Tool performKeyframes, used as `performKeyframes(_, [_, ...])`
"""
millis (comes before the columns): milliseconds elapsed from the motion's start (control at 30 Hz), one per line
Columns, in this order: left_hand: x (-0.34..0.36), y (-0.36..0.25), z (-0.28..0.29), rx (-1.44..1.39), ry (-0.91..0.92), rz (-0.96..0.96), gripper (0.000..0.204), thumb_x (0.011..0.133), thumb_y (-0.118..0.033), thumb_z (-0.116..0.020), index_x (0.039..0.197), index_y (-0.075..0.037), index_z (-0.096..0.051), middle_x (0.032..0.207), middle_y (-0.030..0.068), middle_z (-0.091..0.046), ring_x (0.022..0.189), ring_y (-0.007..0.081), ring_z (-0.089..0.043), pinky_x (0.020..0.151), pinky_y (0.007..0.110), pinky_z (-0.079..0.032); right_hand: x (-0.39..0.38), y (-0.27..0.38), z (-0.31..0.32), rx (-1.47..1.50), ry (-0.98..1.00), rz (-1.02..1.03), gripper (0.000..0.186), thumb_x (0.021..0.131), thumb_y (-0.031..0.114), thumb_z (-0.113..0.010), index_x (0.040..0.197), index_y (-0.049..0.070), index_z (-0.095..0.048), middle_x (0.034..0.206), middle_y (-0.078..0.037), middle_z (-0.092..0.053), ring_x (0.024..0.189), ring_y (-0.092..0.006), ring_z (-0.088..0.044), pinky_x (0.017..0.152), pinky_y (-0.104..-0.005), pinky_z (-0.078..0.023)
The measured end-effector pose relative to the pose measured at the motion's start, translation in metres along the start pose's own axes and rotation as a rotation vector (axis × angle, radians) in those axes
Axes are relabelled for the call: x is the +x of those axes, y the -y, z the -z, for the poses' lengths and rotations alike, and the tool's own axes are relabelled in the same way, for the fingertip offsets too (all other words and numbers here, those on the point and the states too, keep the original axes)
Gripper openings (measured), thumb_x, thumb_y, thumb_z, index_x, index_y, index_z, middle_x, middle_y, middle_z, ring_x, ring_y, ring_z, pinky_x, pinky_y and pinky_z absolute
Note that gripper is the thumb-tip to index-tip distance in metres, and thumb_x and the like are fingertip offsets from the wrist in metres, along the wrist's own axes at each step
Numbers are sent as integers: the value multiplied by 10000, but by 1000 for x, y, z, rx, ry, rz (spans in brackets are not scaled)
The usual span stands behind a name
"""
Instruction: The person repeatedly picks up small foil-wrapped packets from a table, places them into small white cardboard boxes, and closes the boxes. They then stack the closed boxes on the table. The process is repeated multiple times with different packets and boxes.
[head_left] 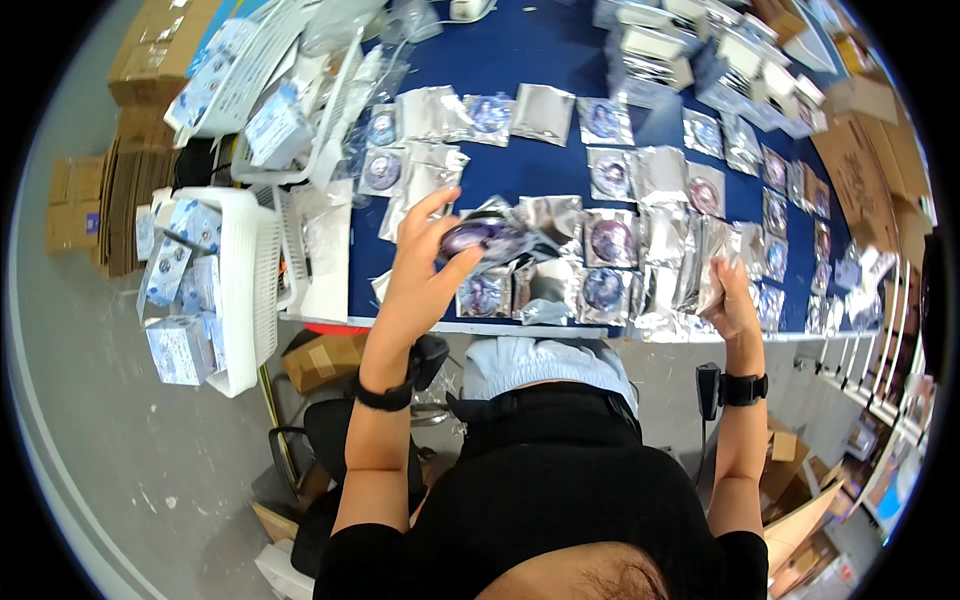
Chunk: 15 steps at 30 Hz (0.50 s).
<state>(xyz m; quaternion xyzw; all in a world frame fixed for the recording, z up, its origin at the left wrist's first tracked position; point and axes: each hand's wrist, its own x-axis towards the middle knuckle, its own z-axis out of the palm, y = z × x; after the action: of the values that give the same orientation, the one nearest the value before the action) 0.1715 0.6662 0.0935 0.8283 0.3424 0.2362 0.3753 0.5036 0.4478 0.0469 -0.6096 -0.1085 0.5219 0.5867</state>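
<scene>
My left hand (412,265) pinches a round purple badge (485,240) in clear wrapping, raised above the table and slightly smeared by motion. On the right, the fingers of my right hand (737,303) are closed on several silver foil packets (698,265), which stand tilted near the table's front edge. Between the two hands lie a purple round badge (611,240) and a blue one (603,289), both in clear wrappers. A silver foil packet (553,222) rests to their left, and a bluish badge (482,293) lies under my left hand's load.
The blue tabletop (500,60) carries rows of badges and foil packets. White baskets (250,290) with printed boxes (180,350) stand at the left. Open boxes of packets (645,65) sit at the back right. Cartons (850,170) and a white rack (885,350) border the right side.
</scene>
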Motion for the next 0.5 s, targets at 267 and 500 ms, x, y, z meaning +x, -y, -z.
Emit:
performKeyframes(267, [-29, -99, -83, -656, 327, 268, 292, 779, 17, -632, 1058, 35, -545, 924, 37, -597, 815, 88, -563, 696, 219, -461, -134, -20, 62, 122, -273, 329, 657, 784, 225, -705, 1276, -3, -334, 1099, -117, -545, 926, -175, -592, 740, -321, -533])
performKeyframes(500, [-64, -191, -249, -951, 892, 244, 551, 732, 38, -623, 1237, 39, -403, 1060, 113, -555, 954, 181, -563, 881, 317, -447, -312, -94, 163, 317, -736, 516, 600, 782, 200, -697, 1234, 42, -335, 1101, -97, -528, 974, -163, -572, 758, -332, -534])
